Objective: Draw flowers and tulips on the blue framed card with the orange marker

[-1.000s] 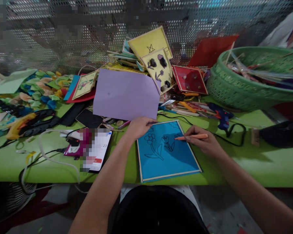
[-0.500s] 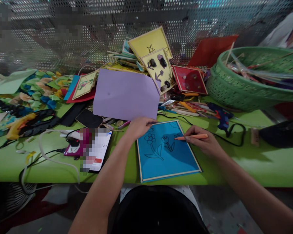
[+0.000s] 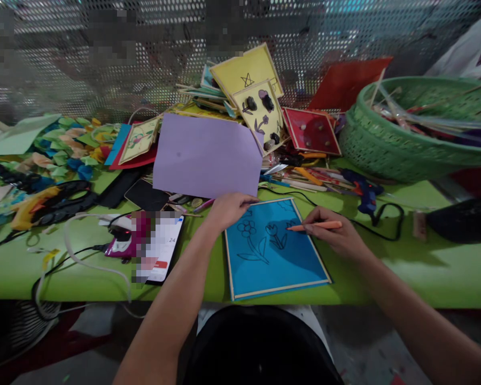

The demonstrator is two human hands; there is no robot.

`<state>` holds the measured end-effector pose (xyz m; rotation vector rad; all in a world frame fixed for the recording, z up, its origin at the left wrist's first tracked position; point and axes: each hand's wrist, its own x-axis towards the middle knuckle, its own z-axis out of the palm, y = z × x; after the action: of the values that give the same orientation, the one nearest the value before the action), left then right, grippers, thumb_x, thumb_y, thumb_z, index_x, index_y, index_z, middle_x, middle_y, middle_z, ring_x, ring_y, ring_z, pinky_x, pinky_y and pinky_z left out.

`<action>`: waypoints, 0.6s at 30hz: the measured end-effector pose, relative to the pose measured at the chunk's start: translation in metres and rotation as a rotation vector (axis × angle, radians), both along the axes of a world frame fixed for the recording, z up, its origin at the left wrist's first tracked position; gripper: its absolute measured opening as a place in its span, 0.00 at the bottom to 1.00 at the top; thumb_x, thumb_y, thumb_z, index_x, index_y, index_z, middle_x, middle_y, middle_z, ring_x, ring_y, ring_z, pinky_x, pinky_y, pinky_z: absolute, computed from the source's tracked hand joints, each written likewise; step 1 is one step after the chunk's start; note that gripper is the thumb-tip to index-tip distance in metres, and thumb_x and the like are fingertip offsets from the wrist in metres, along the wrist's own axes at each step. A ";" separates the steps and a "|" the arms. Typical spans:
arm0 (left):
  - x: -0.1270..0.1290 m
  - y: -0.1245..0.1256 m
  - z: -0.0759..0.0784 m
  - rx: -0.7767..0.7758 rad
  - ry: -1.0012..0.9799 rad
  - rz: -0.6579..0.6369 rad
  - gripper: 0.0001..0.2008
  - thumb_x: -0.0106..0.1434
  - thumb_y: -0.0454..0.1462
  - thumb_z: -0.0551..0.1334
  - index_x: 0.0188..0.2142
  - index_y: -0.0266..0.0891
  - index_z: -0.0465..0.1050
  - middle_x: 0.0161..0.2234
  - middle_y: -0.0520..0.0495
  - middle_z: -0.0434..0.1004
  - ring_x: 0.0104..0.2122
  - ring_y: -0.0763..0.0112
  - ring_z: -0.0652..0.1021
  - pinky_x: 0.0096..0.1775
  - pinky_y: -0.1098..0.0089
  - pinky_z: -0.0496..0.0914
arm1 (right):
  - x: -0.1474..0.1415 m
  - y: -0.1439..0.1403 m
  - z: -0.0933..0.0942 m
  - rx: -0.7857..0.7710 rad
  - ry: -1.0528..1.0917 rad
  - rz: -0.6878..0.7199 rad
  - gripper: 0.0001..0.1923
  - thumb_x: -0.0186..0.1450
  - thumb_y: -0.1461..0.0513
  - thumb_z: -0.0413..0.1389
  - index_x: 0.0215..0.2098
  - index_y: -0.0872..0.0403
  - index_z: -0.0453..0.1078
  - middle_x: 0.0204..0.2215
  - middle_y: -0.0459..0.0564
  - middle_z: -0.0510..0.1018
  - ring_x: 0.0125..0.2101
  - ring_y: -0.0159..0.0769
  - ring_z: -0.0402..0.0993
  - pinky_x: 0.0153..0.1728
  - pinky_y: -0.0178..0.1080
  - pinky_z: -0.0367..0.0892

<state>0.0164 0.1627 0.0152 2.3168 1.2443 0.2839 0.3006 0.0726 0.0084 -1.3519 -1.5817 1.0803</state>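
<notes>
A blue card (image 3: 274, 248) with a pale wooden frame lies flat on the green table (image 3: 425, 267), just below the middle of the frame and close to the near table edge. On the card there are dark line drawings of flowers.

The left hand (image 3: 227, 209) rests on the upper left corner of the blue card. Its fingers are bent loosely and press down on the card edge; they do not close around anything. The right hand (image 3: 336, 232) is at the right edge of the card, a little right of the centre of the frame. Its fingers are closed around an orange pen (image 3: 315, 226), which lies almost level and points to the left. The pen tip is at the small flower drawing on the upper right part of the card; whether the tip touches the surface cannot be seen clearly.

Just above the left hand a large purple sheet (image 3: 206, 155) lies over other things. Behind it, in the upper middle of the frame, stands a leaning pile of yellow cards (image 3: 250, 88), and beside it a red card (image 3: 312, 131). A green basket (image 3: 401, 144) full of sticks fills the upper right. A blue glue gun (image 3: 363, 191) with a black cable lies between the basket and the right hand. To the left of the blue card a phone (image 3: 158, 246) lies on the table, and coloured paper pieces (image 3: 60, 149) are at the far left.
</notes>
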 end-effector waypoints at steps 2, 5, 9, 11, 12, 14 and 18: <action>0.000 0.000 0.001 -0.004 -0.001 0.004 0.20 0.70 0.34 0.56 0.56 0.51 0.78 0.57 0.54 0.80 0.56 0.62 0.78 0.57 0.63 0.71 | 0.000 0.000 -0.001 0.003 0.000 0.000 0.19 0.61 0.46 0.66 0.29 0.51 0.73 0.26 0.47 0.75 0.27 0.35 0.73 0.29 0.37 0.66; 0.001 -0.001 0.002 -0.006 -0.002 0.007 0.19 0.70 0.34 0.57 0.56 0.50 0.78 0.57 0.54 0.79 0.56 0.62 0.78 0.58 0.63 0.71 | 0.000 0.000 -0.001 -0.003 0.009 0.000 0.19 0.61 0.46 0.66 0.29 0.51 0.74 0.26 0.47 0.75 0.27 0.36 0.73 0.29 0.38 0.67; 0.001 -0.001 0.002 -0.002 -0.001 0.008 0.19 0.71 0.34 0.57 0.56 0.50 0.78 0.57 0.53 0.79 0.56 0.62 0.78 0.58 0.62 0.71 | 0.000 -0.001 -0.001 -0.017 0.040 -0.012 0.18 0.61 0.47 0.67 0.29 0.51 0.74 0.26 0.47 0.75 0.29 0.36 0.73 0.31 0.38 0.69; 0.001 -0.001 0.002 -0.007 -0.004 0.005 0.19 0.71 0.34 0.57 0.56 0.50 0.78 0.57 0.53 0.80 0.56 0.61 0.78 0.58 0.62 0.71 | 0.001 -0.001 -0.002 -0.017 0.055 -0.029 0.17 0.61 0.47 0.67 0.29 0.51 0.74 0.26 0.46 0.74 0.29 0.35 0.73 0.32 0.38 0.69; 0.001 -0.001 0.002 -0.010 -0.005 0.006 0.19 0.71 0.34 0.57 0.56 0.50 0.78 0.57 0.53 0.80 0.56 0.61 0.78 0.58 0.61 0.71 | 0.002 -0.001 -0.003 -0.018 0.058 -0.035 0.17 0.61 0.47 0.67 0.29 0.51 0.74 0.26 0.45 0.73 0.29 0.35 0.72 0.32 0.37 0.69; 0.001 -0.001 0.002 -0.013 -0.007 0.009 0.19 0.71 0.34 0.57 0.56 0.50 0.78 0.57 0.52 0.80 0.56 0.61 0.78 0.58 0.61 0.71 | 0.002 -0.001 -0.003 -0.018 0.054 -0.046 0.17 0.61 0.47 0.67 0.29 0.50 0.74 0.26 0.45 0.73 0.29 0.35 0.72 0.32 0.37 0.69; 0.001 -0.001 0.002 -0.011 -0.006 0.013 0.19 0.71 0.34 0.57 0.56 0.49 0.78 0.57 0.52 0.80 0.56 0.61 0.79 0.58 0.62 0.71 | 0.000 -0.001 0.001 -0.017 0.047 -0.059 0.18 0.59 0.46 0.67 0.28 0.51 0.74 0.25 0.45 0.73 0.28 0.35 0.72 0.30 0.37 0.68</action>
<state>0.0173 0.1619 0.0168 2.2973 1.2550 0.2875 0.3009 0.0716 0.0091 -1.3664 -1.4929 1.0835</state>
